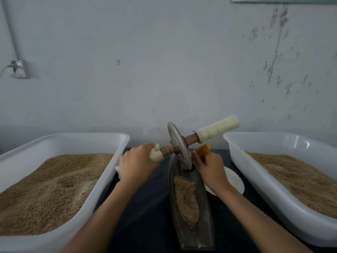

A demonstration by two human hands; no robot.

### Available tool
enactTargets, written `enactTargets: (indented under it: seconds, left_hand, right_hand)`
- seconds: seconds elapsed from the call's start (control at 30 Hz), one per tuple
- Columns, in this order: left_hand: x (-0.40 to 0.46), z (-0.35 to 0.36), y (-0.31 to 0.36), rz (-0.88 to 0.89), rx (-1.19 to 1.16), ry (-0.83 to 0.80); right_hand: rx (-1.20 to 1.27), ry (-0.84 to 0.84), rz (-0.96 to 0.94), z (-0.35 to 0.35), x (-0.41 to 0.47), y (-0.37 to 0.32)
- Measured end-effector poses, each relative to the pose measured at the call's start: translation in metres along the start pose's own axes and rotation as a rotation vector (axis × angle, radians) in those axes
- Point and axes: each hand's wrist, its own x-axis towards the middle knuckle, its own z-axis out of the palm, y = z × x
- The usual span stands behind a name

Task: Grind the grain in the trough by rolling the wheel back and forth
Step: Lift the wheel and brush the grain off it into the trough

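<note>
- The grey metal disc wheel point(179, 145) is being held tilted at the far end of the dark boat-shaped metal trough point(191, 207); trough axis running near–far.
- The left cloth-wrapped axle grip is being clasped by the left hand point(137, 164), fingers curled round it.
- An orange-handled tool point(201, 151) is being pinched by the right hand point(211, 169); the right wrapped grip point(217, 129) is being left free.
- Brown grain point(186, 198) is lying near of the wheel.
- Two white plastic tubs point(116, 143) point(237, 154), left and right, are holding grain.

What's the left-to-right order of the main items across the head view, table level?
Left white plastic tub of grain → left hand gripping the cloth-wrapped wheel handle → grey metal grinding wheel in the dark boat-shaped trough → right hand holding an orange-handled tool → right white plastic tub of grain.
</note>
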Motion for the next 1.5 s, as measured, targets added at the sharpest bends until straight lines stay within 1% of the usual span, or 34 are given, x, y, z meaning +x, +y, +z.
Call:
enactTargets:
  seconds: [0.1,0.17,0.23,0.33,0.4,0.53,0.63,0.73,0.77,0.83,1.0,1.1,1.17,1.27,1.33,1.37,1.43,1.5]
  left_hand:
    - [0.000,0.000,0.000,0.003,0.001,0.009]
    - [-0.001,-0.001,0.000,-0.004,-0.003,0.001]
    - [-0.001,-0.001,0.000,-0.008,-0.010,-0.017]
    - [-0.002,-0.001,0.000,-0.008,-0.020,-0.025]
    - [-0.002,-0.001,0.000,-0.012,-0.017,-0.023]
    - [-0.002,0.000,-0.001,-0.022,-0.022,-0.019]
    - [-0.003,0.001,-0.001,-0.021,-0.024,-0.028]
    - [-0.003,0.001,-0.001,-0.005,-0.014,-0.041]
    - [-0.003,0.001,-0.001,-0.005,-0.010,-0.045]
    - [-0.004,0.003,0.000,-0.004,0.004,-0.041]
    - [-0.006,0.004,0.002,-0.004,0.009,-0.020]
    - [-0.006,0.003,0.002,-0.010,-0.015,-0.030]
    - [-0.006,0.002,0.002,-0.013,-0.030,-0.035]
    - [-0.006,0.002,0.002,-0.020,-0.032,-0.036]
    - [-0.006,0.002,0.002,-0.017,-0.028,-0.037]
    - [-0.006,0.002,0.002,-0.013,-0.023,-0.039]
    - [-0.006,0.002,0.002,-0.011,-0.011,-0.041]
    - [-0.007,0.003,0.003,-0.004,-0.002,-0.046]
  right_hand:
    - [0.038,-0.079,0.019,-0.008,-0.006,-0.007]
    - [0.083,-0.080,0.032,-0.015,-0.011,-0.013]
    - [0.114,0.012,0.034,-0.025,-0.015,-0.019]
    - [0.189,0.217,0.025,-0.044,-0.018,-0.028]
    - [0.232,0.255,0.052,-0.058,-0.019,-0.034]
    - [0.309,0.099,0.246,-0.076,-0.017,-0.042]
    - [0.397,-0.081,0.387,-0.079,-0.020,-0.051]
    - [0.385,-0.258,0.436,-0.075,-0.027,-0.057]
    - [0.358,-0.280,0.433,-0.073,-0.028,-0.058]
    - [0.298,-0.271,0.400,-0.068,-0.031,-0.057]
    - [0.109,-0.190,0.144,-0.058,-0.037,-0.057]
    - [0.068,-0.155,0.062,-0.056,-0.040,-0.059]
    - [0.109,-0.098,0.034,-0.059,-0.039,-0.062]
    - [0.284,-0.025,0.034,-0.071,-0.031,-0.065]
    - [0.335,-0.047,0.046,-0.074,-0.028,-0.065]
    - [0.341,-0.087,0.063,-0.072,-0.029,-0.064]
    - [0.304,-0.177,0.096,-0.065,-0.032,-0.063]
    - [0.219,-0.216,0.091,-0.057,-0.035,-0.059]
